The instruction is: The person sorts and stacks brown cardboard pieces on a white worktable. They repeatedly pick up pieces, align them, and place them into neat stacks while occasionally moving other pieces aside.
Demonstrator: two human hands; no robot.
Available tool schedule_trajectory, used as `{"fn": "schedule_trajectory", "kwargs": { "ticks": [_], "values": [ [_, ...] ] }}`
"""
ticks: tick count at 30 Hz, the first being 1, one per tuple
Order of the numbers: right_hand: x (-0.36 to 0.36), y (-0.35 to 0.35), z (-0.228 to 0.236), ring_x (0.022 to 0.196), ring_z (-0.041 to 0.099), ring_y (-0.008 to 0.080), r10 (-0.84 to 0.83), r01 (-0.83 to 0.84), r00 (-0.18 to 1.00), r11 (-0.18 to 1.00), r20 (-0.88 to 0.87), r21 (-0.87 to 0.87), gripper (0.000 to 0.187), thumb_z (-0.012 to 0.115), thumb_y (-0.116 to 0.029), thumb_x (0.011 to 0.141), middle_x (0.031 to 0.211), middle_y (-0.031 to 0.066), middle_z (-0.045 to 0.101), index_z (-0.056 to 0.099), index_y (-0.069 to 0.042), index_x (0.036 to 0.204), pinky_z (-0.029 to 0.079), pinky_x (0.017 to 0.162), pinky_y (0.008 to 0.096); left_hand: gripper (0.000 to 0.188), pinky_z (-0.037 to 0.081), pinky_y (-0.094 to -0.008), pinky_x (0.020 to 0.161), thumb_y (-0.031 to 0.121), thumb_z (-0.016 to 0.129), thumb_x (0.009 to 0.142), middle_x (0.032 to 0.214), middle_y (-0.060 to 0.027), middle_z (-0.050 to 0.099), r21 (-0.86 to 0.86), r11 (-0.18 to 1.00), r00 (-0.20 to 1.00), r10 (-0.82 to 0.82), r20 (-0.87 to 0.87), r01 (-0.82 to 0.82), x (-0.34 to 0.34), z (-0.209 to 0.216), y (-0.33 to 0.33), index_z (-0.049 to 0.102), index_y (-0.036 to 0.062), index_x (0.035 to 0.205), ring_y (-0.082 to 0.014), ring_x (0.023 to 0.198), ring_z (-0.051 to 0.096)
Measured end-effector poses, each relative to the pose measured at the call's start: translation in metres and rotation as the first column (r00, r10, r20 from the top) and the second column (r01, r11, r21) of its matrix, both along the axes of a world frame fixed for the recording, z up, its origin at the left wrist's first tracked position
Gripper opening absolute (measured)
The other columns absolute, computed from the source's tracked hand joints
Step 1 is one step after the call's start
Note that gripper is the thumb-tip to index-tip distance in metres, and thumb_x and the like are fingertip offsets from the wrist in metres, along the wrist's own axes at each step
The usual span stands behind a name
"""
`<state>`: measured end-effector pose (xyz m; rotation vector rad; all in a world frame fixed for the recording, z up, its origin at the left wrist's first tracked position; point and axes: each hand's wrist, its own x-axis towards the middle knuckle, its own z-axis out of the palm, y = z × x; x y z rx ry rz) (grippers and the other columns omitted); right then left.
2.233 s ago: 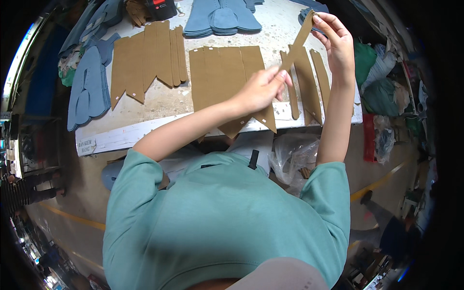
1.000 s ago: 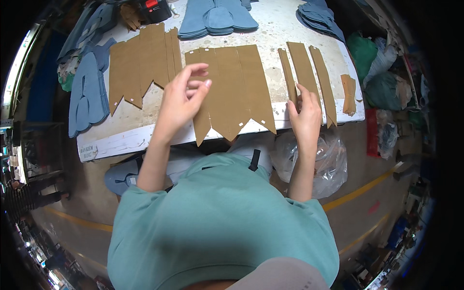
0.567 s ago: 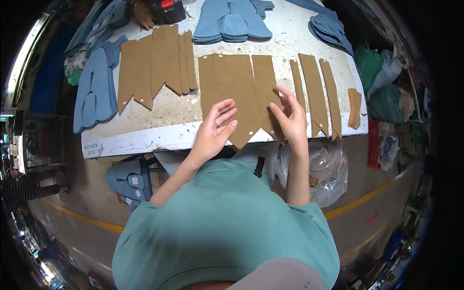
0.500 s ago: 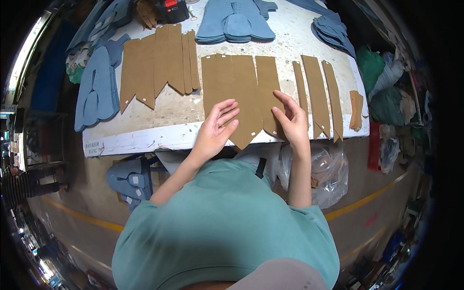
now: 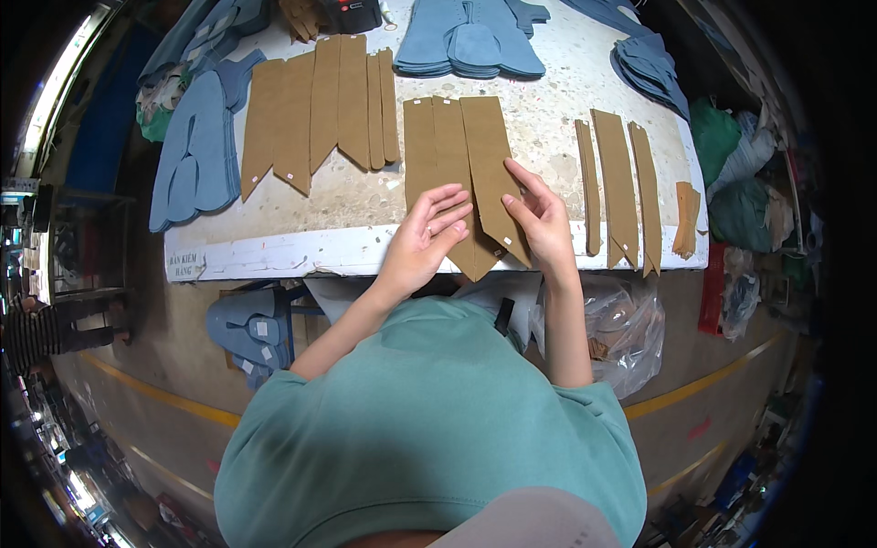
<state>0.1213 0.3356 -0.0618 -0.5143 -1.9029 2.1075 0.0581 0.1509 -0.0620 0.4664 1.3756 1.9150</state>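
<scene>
Brown flat cut pieces with pointed ends lie before me at the table's front edge. One brown panel (image 5: 491,169) partly overlaps the wider brown panel (image 5: 429,151) to its left. Small white tags dot their ends. My left hand (image 5: 425,245) rests over the lower left part of the wider panel, its fingers stretched and slightly apart. My right hand (image 5: 541,224) is at the right edge of the overlapping panel, thumb and forefinger apart. Whether its fingertips press on that edge is hard to tell. Neither hand grasps anything.
Another brown group (image 5: 320,110) lies left, narrow brown strips (image 5: 614,183) right, with small orange-brown pieces (image 5: 685,219) beyond. Blue-grey cut pieces (image 5: 470,41) are stacked at the back, more (image 5: 194,155) at far left. The white table (image 5: 301,260) ends before me; a clear plastic bag (image 5: 626,333) hangs below.
The right brown panel has shifted left, so it now overlaps the wider panel instead of lying beside it. My right hand has moved left relative to the table; the view has shifted slightly.
</scene>
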Motion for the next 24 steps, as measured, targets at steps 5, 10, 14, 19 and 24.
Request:
{"fn": "schedule_trajectory", "kwargs": {
  "ticks": [5, 10, 14, 19, 24],
  "values": [
    [0.01, -0.01, 0.004, 0.101, 0.061, 0.0155, -0.009, 0.002, 1.0, 0.933, 0.018, 0.359, 0.045, 0.061, 0.002, 0.087, 0.122, 0.0109, 0.056, 0.054, -0.001, 0.131, 0.049, 0.085, 0.0264, 0.049, 0.043, -0.0368, 0.104, 0.003, 0.051, 0.097, 0.144, -0.0167, 0.038, -0.008, 1.0, 1.0, 0.019, -0.017, -0.019, 0.003, 0.001, 0.0, 0.032, 0.0039, 0.142, -0.0264, 0.133, 0.043],
    [0.02, -0.019, 0.01, 0.114, 0.056, 0.0211, -0.178, 0.158, 0.984, 0.808, -0.021, 0.567, 0.044, 0.062, -0.005, 0.088, 0.125, 0.0156, 0.056, 0.055, -0.001, 0.131, 0.05, 0.089, 0.0323, 0.051, 0.042, -0.0348, 0.104, 0.002, 0.053, 0.095, 0.144, -0.0162, 0.039, -0.037, 0.999, 0.997, 0.032, -0.074, -0.035, 0.005, 0.007, 0.002, 0.032, 0.0041, 0.142, -0.0257, 0.135, 0.041],
    [0.016, -0.014, 0.011, 0.129, 0.047, 0.0232, -0.134, 0.132, 0.991, 0.958, -0.011, 0.255, 0.05, 0.055, -0.003, 0.093, 0.138, 0.0159, 0.05, 0.042, -0.001, 0.142, 0.04, 0.105, 0.0344, 0.052, 0.043, -0.0335, 0.103, 0.004, 0.057, 0.093, 0.141, -0.0152, 0.041, -0.122, 0.992, 0.967, -0.022, -0.252, -0.01, 0.001, 0.012, 0.015, 0.035, 0.003, 0.14, -0.0247, 0.134, 0.04],
    [0.017, -0.007, 0.016, 0.126, 0.049, 0.023, -0.099, 0.095, 0.993, 0.994, 0.072, 0.052, 0.05, 0.055, -0.004, 0.094, 0.135, 0.022, 0.05, 0.042, -0.003, 0.142, 0.042, 0.103, 0.0335, 0.05, 0.043, -0.0329, 0.103, 0.004, 0.059, 0.092, 0.139, -0.0136, 0.042, -0.206, 0.977, 0.946, -0.117, -0.301, 0.055, -0.01, 0.021, 0.018, 0.04, 0.0018, 0.137, -0.0234, 0.133, 0.039],
    [0.015, -0.013, 0.016, 0.113, 0.056, 0.0157, -0.182, 0.183, 0.983, 0.979, 0.023, -0.084, 0.049, 0.057, -0.006, 0.092, 0.126, 0.015, 0.057, 0.047, -0.008, 0.14, 0.047, 0.093, 0.0298, 0.05, 0.043, -0.0327, 0.103, 0.002, 0.058, 0.092, 0.139, -0.012, 0.042, -0.206, 0.978, 0.971, -0.088, -0.224, 0.041, -0.003, 0.027, 0.017, 0.04, 0.0028, 0.138, -0.0226, 0.134, 0.038]
  ]
}}
